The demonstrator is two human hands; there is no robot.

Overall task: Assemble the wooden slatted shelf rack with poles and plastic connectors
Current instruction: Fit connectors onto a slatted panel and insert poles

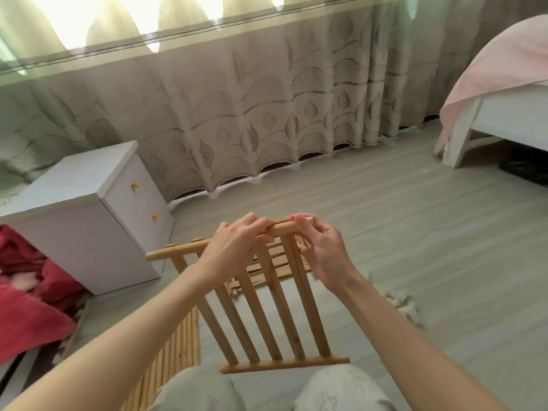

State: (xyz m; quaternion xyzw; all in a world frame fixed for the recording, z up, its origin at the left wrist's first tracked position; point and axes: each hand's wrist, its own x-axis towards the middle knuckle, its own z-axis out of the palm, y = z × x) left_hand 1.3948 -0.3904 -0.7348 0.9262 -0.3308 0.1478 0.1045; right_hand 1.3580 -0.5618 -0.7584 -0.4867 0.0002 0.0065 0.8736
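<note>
Head view, one item in hand: wooden slatted shelf panel (267, 307), five flat slats between two round end rails, tilted up over the person's lap, near rail by the knees, far rail raised.

Left hand (234, 247): lies over the far rail near its middle, fingers curled down across it, gripping.

Right hand (320, 250): fingers pinch the right end of the far rail; whether a connector sits under the fingertips cannot be told.

Handling, as judged: light, stiff, dry wood, not slippery; slat joints at the rails are likely the weak points, so twisting is best avoided. Hold by the round rails, not by single slats.

Also present: bundle of wooden poles (175, 351) on the floor (415, 232) left of the knees; further slatted pieces (272, 262) flat on the floor beneath the raised panel; small pale pieces (400, 304) to the right, possibly the plastic connectors; white drawer cabinet (89, 221); red cloth (26, 307); curtain (237, 114); bed (504, 99).
</note>
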